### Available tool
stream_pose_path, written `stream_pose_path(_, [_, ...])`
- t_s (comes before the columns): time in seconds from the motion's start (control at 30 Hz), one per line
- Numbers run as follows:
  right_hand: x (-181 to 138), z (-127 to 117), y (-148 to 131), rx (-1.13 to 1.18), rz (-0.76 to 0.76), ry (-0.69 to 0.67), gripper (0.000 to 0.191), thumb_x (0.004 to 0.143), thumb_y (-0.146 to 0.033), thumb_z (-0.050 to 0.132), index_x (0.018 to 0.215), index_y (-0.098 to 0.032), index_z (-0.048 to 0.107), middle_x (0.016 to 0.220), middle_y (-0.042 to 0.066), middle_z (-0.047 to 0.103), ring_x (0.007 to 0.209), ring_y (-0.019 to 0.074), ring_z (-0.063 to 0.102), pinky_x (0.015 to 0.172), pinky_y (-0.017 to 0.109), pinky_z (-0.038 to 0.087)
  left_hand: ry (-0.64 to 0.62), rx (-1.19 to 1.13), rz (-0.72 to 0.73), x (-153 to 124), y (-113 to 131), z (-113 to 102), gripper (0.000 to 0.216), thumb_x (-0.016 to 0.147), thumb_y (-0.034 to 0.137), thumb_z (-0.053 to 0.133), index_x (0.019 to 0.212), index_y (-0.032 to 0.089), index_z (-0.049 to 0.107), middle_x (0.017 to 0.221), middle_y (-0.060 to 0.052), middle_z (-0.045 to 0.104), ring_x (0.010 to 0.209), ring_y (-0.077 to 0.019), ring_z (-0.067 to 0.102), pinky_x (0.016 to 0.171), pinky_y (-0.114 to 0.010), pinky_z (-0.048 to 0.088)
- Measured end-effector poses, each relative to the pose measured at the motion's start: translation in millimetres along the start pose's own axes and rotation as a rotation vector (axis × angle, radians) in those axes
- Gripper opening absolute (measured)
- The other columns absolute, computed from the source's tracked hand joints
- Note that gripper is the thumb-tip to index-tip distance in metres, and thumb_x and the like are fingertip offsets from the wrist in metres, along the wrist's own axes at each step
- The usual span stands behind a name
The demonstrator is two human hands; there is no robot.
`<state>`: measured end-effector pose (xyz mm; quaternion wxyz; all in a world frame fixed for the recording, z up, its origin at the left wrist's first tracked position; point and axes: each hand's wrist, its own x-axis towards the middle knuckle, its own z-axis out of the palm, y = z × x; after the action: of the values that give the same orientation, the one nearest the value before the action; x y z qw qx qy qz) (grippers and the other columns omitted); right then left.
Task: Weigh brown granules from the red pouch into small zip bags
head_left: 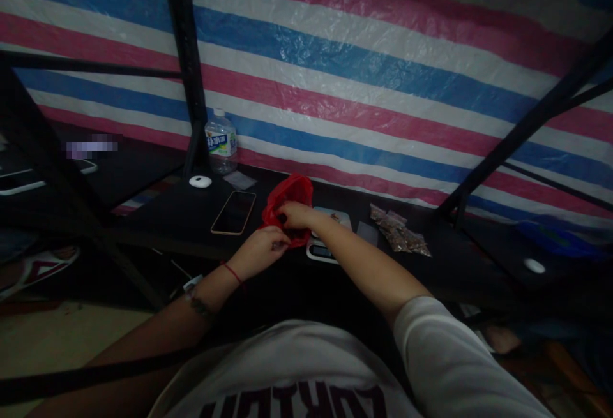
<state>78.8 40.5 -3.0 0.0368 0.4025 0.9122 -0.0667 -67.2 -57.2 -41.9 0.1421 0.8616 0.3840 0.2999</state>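
A red plastic bag [299,191] lies open at the front of the black shelf. My left hand [261,252] pinches the near left edge of this bag, fingers closed. Into its mouth reaches my right hand [295,215], its fingertips hidden among the red folds; whether they hold anything cannot be seen. Under my right wrist is a white digital scale [345,221] with a display on its front, and a few small brown bits are on its pan. Right of the scale lie several small clear bags with brown contents [400,230].
A phone [234,212] lies left of the red bag, with a clear packet [240,180], a white earbud case-like object [200,181] and a plastic bottle [221,137] behind. Black metal posts [189,54] frame the shelf; a striped sheet [335,86] hangs behind. A blue item [550,239] sits far right.
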Motion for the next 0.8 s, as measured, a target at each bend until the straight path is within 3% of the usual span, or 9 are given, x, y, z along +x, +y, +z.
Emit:
stream_pose_path(0.37, [-2.3,-8.4,-1.5,-0.022,0.026,-0.014,0.025,0.078,-0.015,0.060,0.100,-0.015,0.073,0.097,0.009,0.073,0.084,0.0179,0.066,0.068,0.022,0.043,0.099,-0.039,-0.026,0.7,0.2,-1.3,0.015,0.080,0.017,0.058,0.084,0.020,0.072,0.086,-0.003,0.070,0.082,-0.0152,0.063,0.078,-0.027,0.050])
stream_pose_path(0.6, [-14.5,-24.9,5.6,0.043,0.024,0.082,0.024,0.079,-0.014,0.061,0.100,-0.015,0.074,0.097,0.007,0.073,0.083,0.0143,0.066,0.069,0.019,0.042,0.125,-0.060,-0.030,1.1,0.0,-2.4,0.015,0.080,0.018,0.057,0.085,0.020,0.072,0.088,-0.003,0.069,0.080,-0.0145,0.063,0.076,-0.026,0.050])
stream_pose_path(0.8, [-16.2,-24.2,7.7,0.105,0.057,0.106,0.023,0.079,-0.014,0.063,0.099,-0.016,0.074,0.096,0.005,0.074,0.081,0.0129,0.065,0.067,0.018,0.042,0.137,-0.068,-0.037,0.9,-1.8,0.0,0.015,0.081,0.019,0.057,0.085,0.019,0.072,0.086,-0.003,0.068,0.077,-0.0135,0.062,0.073,-0.025,0.050])
